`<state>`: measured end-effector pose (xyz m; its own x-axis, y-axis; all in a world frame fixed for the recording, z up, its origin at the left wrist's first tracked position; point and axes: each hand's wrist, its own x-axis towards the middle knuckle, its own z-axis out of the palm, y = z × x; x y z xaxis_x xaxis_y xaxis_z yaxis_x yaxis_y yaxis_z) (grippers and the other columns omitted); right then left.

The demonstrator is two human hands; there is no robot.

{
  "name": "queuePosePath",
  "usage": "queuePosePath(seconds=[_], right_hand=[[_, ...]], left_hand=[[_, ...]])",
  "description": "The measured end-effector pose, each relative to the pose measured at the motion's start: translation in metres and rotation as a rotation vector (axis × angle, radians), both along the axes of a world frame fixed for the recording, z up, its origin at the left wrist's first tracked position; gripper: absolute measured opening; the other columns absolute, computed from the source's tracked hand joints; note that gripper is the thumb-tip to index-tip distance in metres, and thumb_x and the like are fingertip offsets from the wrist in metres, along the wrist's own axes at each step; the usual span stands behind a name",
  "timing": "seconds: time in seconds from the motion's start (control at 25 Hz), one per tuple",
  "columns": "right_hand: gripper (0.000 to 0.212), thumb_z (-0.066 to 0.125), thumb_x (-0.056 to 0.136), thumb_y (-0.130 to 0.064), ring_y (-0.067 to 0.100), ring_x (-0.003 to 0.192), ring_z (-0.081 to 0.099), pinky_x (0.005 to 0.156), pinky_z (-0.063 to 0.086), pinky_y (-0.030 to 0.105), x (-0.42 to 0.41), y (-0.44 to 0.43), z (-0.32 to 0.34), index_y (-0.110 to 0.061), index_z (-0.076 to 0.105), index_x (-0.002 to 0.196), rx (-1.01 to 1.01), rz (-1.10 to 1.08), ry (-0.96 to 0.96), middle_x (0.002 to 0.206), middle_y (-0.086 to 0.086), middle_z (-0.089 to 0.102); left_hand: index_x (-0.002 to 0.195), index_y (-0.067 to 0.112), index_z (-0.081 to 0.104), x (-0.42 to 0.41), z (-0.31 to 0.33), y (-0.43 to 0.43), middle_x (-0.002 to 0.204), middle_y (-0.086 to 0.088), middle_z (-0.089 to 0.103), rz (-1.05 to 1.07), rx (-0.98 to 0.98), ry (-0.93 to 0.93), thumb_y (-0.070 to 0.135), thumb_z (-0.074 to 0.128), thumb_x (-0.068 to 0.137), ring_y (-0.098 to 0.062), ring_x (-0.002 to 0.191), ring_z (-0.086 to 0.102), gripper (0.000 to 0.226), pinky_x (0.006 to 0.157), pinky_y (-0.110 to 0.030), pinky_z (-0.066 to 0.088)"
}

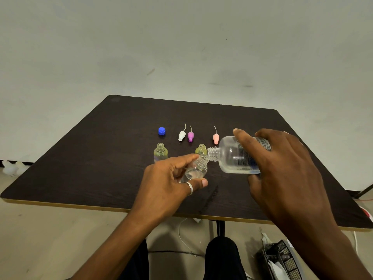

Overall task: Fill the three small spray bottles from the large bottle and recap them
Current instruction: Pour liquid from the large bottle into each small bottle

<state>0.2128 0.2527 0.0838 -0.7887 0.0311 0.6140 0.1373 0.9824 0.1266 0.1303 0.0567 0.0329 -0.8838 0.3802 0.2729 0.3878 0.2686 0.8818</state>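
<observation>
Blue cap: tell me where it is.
Head view: the blue cap sits on the table, left of the white spray top, just behind the leftmost small bottle.

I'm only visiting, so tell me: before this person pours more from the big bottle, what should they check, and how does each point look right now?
1. Right hand has a firm grip on the large bottle: ok.
2. Left hand steadies the held small bottle: ok.
3. The two bottle mouths meet: ok.
4. Room left in the held small bottle: cannot tell, clear liquid in clear plastic.
5. Left spare bottle and back spare bottle upright and uncapped: ok.
6. White cap, purple cap and pink cap ready on the table: ok.
</observation>
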Motion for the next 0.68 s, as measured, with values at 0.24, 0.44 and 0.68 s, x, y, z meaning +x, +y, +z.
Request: queuePosePath(seconds=[0.24,0.44,0.68], right_hand=[[0.092,0.091,0.049,-0.011,0.041,0.106,0.057,0.079,0.053,0.049,-0.0006,-0.0005,-0.0003,-0.019,0.056,0.134,-0.004,-0.004,-0.002,0.116,0.02,0.062],[0.093,0.091,0.047,-0.011,0.042,0.105,0.058,0.078,0.053,0.049,0.0,-0.0009,0.0007,-0.019,0.057,0.133,0.004,-0.009,-0.001,0.114,0.02,0.062],[0.095,0.093,0.044,-0.011,0.043,0.103,0.058,0.077,0.053,0.05,-0.0009,-0.0018,0.0007,-0.017,0.057,0.132,0.004,-0.008,-0.002,0.113,0.021,0.063]], left_hand=[[0.128,0.031,0.065,-0.0007,0.0,0.0004,0.116,0.016,0.072,0.005,0.006,-0.01,0.028,0.086,0.072,0.008,0.102,0.066,0.06,0.093,-0.022,0.055],[0.129,0.031,0.064,-0.001,0.0003,0.0004,0.119,0.016,0.071,0.007,-0.014,-0.001,0.03,0.085,0.073,0.007,0.106,0.065,0.06,0.095,-0.024,0.055],[0.128,0.03,0.066,0.0004,0.0006,-0.0003,0.115,0.016,0.072,0.003,0.0,-0.001,0.029,0.086,0.072,0.008,0.103,0.066,0.059,0.093,-0.022,0.055]])
